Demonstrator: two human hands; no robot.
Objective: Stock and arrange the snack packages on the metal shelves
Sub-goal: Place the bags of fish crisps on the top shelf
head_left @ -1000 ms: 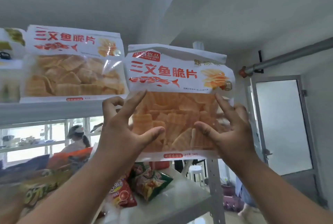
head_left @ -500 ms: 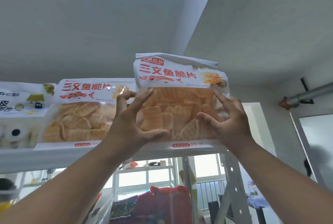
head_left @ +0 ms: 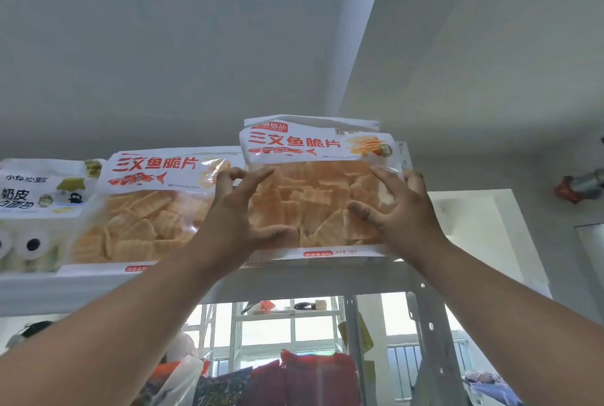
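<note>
Left hand [head_left: 240,219]: bare, no glove, no ring to be seen on the fingers that show.
Right hand [head_left: 400,217]: bare as well, no glove, no ring visible.
Left forearm [head_left: 108,337]: uncovered from the wrist to the frame's edge, no sleeve, no watch or band at the wrist.
Right forearm [head_left: 510,317]: uncovered likewise, no sleeve or strap in view.
Nails: short, unpainted so far as I can tell.

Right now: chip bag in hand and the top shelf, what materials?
Chip bag: thin plastic film, glossy; clear window shows the chips, glare and wrinkles near the top seal. Top shelf: looks like painted light-grey metal, matte; punched holes in the upright suggest steel.
</note>
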